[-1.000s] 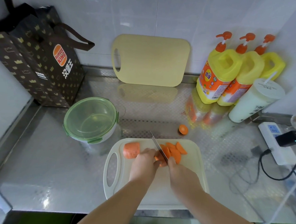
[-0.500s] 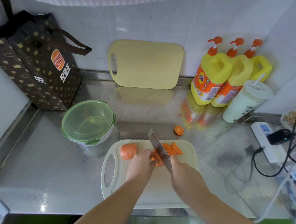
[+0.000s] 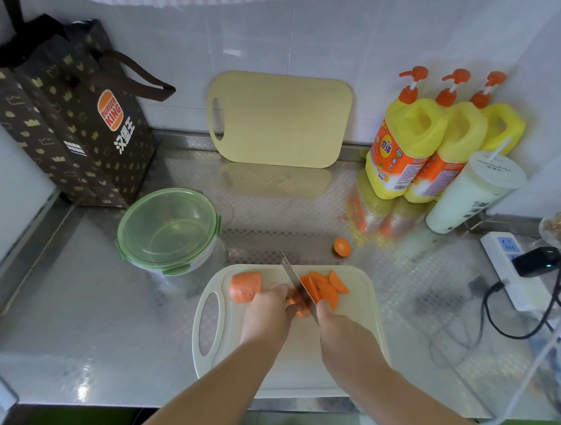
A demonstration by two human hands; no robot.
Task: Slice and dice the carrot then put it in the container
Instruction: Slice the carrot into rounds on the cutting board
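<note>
Here the carrot piece (image 3: 295, 307) being cut lies on the white cutting board (image 3: 356, 348), near its far edge. Its long axis seems to run left to right across the board, though the hand hides most of it. The left hand (image 3: 268, 310) presses it down with fingers (image 3: 282, 292) curled together over its top, likely to stop it rolling and to tuck the tips away from the edge. The knife (image 3: 296, 282) stands just beside those knuckles, with its blade angled from near right to far left and its tip pointing away from the person, so it crosses the carrot's length. The right hand (image 3: 341, 327) is wrapped round the handle, which is hidden under it. Finished slices (image 3: 325, 289) lean in a fanned row on the blade's right, where each cut drops them. A thicker carrot chunk (image 3: 245, 286) waits at the left, close to the board's handle hole. A cut-off end (image 3: 342, 247) sits apart on the counter (image 3: 101, 332). The container (image 3: 169, 228) stands off the board's far left corner with its green lid on, so it needs opening before anything goes in.
</note>
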